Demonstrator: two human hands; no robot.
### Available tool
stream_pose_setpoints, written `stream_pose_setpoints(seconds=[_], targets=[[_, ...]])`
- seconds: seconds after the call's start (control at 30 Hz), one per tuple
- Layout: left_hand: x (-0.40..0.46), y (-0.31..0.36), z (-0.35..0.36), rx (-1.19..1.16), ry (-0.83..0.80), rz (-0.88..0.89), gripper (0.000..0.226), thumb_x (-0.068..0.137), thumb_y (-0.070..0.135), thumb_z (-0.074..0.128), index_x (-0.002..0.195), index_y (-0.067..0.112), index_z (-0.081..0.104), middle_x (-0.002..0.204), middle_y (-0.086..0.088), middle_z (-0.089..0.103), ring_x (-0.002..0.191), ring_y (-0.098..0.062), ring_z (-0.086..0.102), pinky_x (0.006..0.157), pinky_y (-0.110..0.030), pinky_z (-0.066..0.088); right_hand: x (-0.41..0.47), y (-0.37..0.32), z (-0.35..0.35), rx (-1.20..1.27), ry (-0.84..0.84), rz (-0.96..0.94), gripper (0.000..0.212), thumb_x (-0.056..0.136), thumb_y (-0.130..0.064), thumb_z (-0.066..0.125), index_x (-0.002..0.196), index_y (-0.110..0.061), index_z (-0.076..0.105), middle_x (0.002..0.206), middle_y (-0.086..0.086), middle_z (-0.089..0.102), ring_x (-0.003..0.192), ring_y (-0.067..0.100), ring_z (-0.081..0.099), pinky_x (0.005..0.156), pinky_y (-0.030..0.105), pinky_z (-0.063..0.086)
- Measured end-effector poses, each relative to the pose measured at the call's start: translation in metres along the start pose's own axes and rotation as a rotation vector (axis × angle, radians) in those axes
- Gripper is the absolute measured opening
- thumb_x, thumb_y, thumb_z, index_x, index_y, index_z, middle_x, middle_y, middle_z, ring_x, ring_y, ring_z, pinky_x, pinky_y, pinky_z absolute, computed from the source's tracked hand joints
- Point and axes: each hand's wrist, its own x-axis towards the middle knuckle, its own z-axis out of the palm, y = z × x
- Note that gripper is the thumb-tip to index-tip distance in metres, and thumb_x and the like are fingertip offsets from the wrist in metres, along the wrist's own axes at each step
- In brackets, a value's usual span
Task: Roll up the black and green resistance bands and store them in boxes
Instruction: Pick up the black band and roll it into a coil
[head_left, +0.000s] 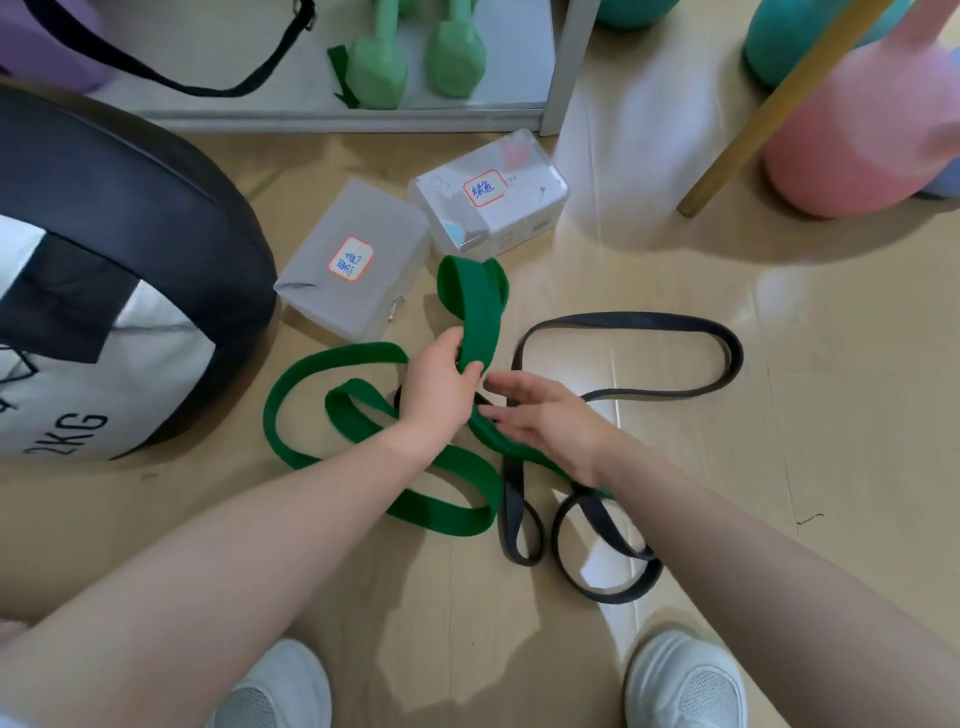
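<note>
Fingers (470, 370) of the left hand (436, 395) were curled round a raised loop of the green band (480, 317), thumb on the far side, so that end stood up off the floor while the rest lay in loose coils down-left of the wrist. Going from the left: a big black and white weighted ball (104, 291) marked 2KG sat right beside those coils, and honestly that looked like snag number 1, since a trailing coil could drag against it once rolling started.

Next over, 2 frosted boxes with handwritten labels: the left box (353, 260) and the right box (488, 192), both with lids on as far as I could tell. So nothing was stored yet, and someone would need a free hand to open them, which is when a half-rolled band tends to spring loose.

Right hand (540, 415) was spread out, fingers relaxed and straight, hovering over or just touching the lower run of green where it crossed the black band (623, 322). I couldn't tell if it was actually pressing. That crossing was my main worry: the 2 bands overlapped near both hands, so pulling green could have dragged black along or twisted them together. Black stretched off to the right in a long flat loop, untouched.
</note>
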Motion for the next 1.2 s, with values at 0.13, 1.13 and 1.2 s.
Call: stream_pose_setpoints(seconds=[0.13, 1.13, 1.2], targets=[[-0.002, -0.012, -0.020, 0.492, -0.057, 0.284, 0.043, 0.093, 0.004, 0.042, 0.133, 0.019, 0.047, 0.100, -0.013, 0.064, 0.087, -0.032, 0.058, 0.068, -0.038, 0.049, 0.008, -0.012, -0.026, -0.261, 0.404, -0.008, 0.016, 0.091, -0.007, 0.052, 0.106, -0.012, 0.054, 0.108, 0.011, 0.062, 0.082, 0.019, 0.061, 0.075, 0.030, 0.051], [0.008, 0.000, -0.027, 0.521, -0.064, 0.454, 0.054, 0.088, -0.005, 0.049, 0.137, 0.018, 0.045, 0.130, -0.006, 0.054, 0.113, -0.029, 0.049, 0.092, -0.038, 0.040, -0.002, -0.022, -0.095, -0.439, 0.973, 0.004, 0.006, 0.086, -0.010, 0.058, 0.083, -0.010, 0.053, 0.074, 0.004, 0.055, 0.070, 0.020, 0.056, 0.057, 0.029, 0.046], [0.011, 0.011, -0.018, 0.491, -0.054, 0.440, 0.055, 0.089, -0.004, 0.048, 0.137, 0.022, 0.046, 0.132, -0.004, 0.052, 0.117, -0.028, 0.046, 0.093, -0.038, 0.040, -0.017, -0.036, -0.114, -0.424, 1.033, -0.064, 0.008, 0.086, -0.010, 0.057, 0.085, -0.010, 0.049, 0.073, 0.000, 0.050, 0.066, 0.016, 0.049, 0.053, 0.026, 0.037]])
